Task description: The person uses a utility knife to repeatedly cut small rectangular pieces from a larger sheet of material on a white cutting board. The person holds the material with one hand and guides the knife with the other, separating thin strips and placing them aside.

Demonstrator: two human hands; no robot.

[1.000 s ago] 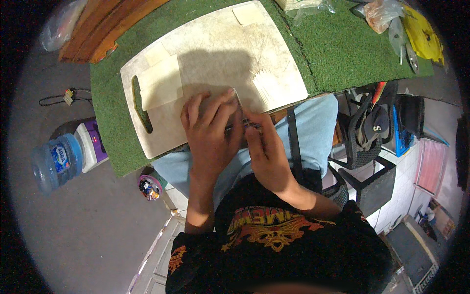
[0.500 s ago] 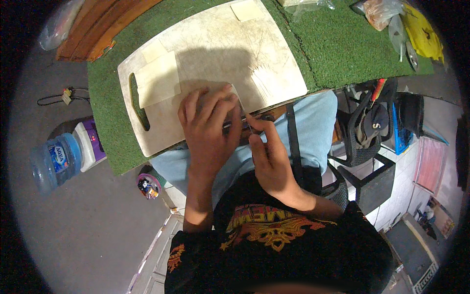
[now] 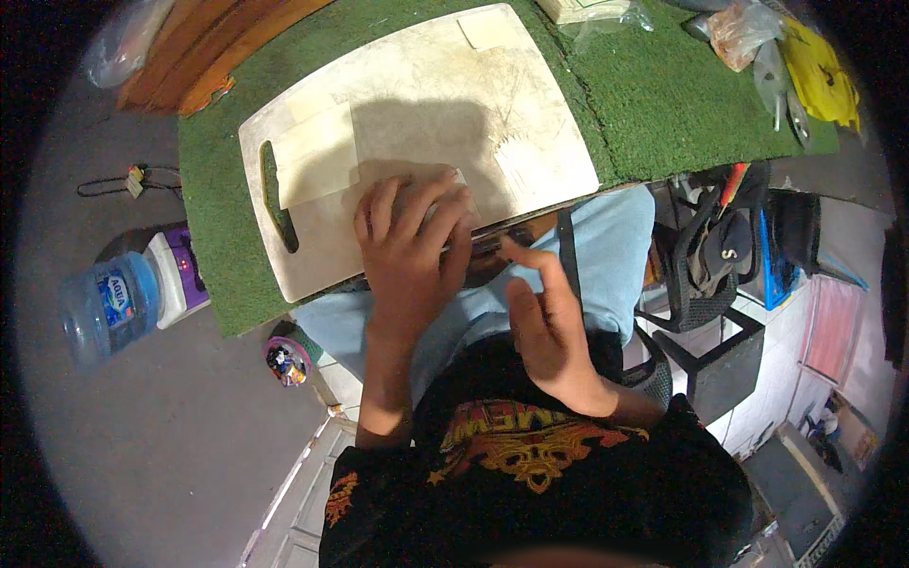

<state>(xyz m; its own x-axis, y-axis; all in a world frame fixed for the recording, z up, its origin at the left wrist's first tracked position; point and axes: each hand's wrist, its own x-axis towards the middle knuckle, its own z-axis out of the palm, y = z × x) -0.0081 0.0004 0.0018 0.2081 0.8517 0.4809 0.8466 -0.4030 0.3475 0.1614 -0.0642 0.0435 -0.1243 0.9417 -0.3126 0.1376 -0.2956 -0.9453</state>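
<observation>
A worn off-white cutting board (image 3: 417, 142) lies before me. My left hand (image 3: 412, 241) rests at its near edge, fingers apart and bent, fingertips down on a pale thin sheet (image 3: 461, 177) that is mostly hidden. My right hand (image 3: 549, 331) is off the board, to the right of the left one. Its index finger and thumb are curled towards each other; what they hold, if anything, cannot be made out. Pale flat sheets (image 3: 317, 156) overlap at the board's left, and a small pale square (image 3: 485, 30) lies at its far edge. Thin cut strips (image 3: 516, 163) lie at the right.
Green matting (image 3: 653, 114) covers the table. At the far right are a yellow plastic bag (image 3: 819, 80) and clear bags (image 3: 743, 33); a pale stack (image 3: 582, 9) in plastic lies at the back. A blue water bottle (image 3: 112, 308) and a small bin (image 3: 287, 360) are on the left.
My right hand has moved right and away from the board and my left hand. The thin blade-like edge seen earlier between the hands no longer shows clearly. My left hand has barely moved.
</observation>
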